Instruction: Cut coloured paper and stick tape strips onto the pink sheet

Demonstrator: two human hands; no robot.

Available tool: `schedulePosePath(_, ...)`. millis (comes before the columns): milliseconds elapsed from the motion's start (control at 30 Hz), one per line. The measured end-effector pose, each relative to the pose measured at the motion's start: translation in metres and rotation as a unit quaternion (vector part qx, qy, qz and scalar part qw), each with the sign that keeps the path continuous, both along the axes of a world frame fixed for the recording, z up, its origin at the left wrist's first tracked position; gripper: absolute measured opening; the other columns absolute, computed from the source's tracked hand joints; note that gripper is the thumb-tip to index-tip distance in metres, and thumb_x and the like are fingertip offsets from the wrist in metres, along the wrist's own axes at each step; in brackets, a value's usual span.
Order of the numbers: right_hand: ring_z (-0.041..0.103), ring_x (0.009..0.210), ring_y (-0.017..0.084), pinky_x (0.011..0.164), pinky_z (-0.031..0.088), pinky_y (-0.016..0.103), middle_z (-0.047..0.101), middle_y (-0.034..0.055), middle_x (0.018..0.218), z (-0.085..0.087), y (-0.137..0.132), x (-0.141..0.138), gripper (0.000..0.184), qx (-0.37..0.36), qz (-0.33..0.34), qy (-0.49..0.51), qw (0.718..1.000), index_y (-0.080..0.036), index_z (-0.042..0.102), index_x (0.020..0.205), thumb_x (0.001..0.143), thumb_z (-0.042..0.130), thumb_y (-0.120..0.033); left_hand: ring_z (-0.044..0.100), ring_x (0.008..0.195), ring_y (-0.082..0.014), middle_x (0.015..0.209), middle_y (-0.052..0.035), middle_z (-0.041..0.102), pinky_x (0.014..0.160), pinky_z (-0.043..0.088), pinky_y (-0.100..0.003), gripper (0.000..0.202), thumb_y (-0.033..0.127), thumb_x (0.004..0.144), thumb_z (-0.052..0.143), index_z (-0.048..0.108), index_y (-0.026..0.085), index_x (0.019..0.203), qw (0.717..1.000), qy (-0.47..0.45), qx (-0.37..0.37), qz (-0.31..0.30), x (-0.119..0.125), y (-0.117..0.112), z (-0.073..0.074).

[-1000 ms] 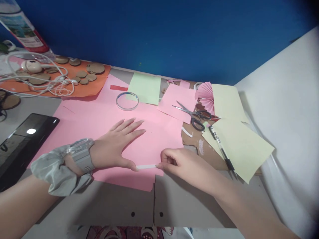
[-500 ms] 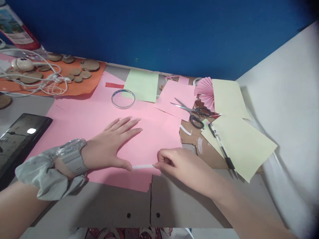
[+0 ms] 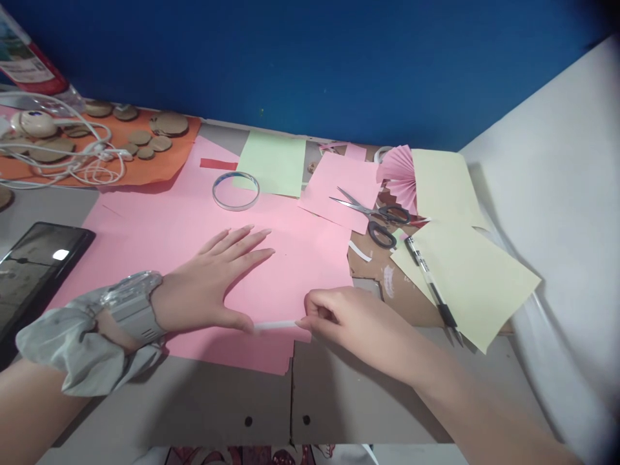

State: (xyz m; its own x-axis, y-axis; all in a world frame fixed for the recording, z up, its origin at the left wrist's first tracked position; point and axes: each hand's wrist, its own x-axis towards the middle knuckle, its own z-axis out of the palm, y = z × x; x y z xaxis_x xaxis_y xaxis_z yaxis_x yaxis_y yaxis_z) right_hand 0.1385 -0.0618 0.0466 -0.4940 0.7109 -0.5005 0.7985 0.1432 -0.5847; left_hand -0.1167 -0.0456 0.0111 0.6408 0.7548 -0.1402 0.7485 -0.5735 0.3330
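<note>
My left hand (image 3: pixel 213 281) lies flat on a large pink paper sheet (image 3: pixel 159 226), fingers spread, its thumb at the left end of a narrow white strip (image 3: pixel 275 325). The strip, perhaps tape or paper, lies across the pink sheet near its front edge. My right hand (image 3: pixel 339 316) is closed, with thumb and forefinger pinching the strip's right end. Beyond my fingers a roll of tape (image 3: pixel 236 191) rests on the sheet, close to a pale green paper (image 3: pixel 274 161) and a short red strip (image 3: pixel 219 164).
Open-bladed scissors (image 3: pixel 371 213) lie on a smaller pink paper (image 3: pixel 334 174). To the right are a pen (image 3: pixel 431 284), pale yellow papers (image 3: pixel 479 278) and a pleated pink fan (image 3: pixel 400 177). A phone (image 3: pixel 43 271), cardboard discs (image 3: pixel 168 123) and white earphone cables (image 3: pixel 97 152) occupy the left.
Both hands keep almost the same pose on the strip. The view has shifted slightly, so things on the left appear a little further left.
</note>
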Motion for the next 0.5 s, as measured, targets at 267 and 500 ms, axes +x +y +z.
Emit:
schedulePosePath(267,0.041,0.053,0.009,0.048,0.019,0.025,0.052,-0.0045,0.061,0.0011,-0.0008,-0.0014,0.029,0.002,-0.001,-0.01,1.0,-0.02,0.049,0.065,0.088,0.052,-0.038,0.006,0.142,-0.0344,0.157,-0.007,0.007,0.114,0.009,-0.052,0.103,0.08,0.063,0.049,0.025,0.024,0.146,1.0,0.001,-0.005,-0.007,-0.0012,0.0002,0.0019)
schedulePosePath(500,0.042,0.054,0.009,0.048,0.021,0.024,0.053,-0.005,0.061,0.0009,-0.0012,-0.0001,0.028,0.024,0.011,-0.003,1.0,-0.021,0.054,0.068,0.088,0.053,-0.04,0.008,0.141,-0.0366,0.157,-0.008,0.01,0.113,0.01,-0.055,0.102,0.08,0.063,0.052,0.026,0.025,0.145,1.0,-0.003,-0.007,0.007,-0.0009,-0.003,0.0042)
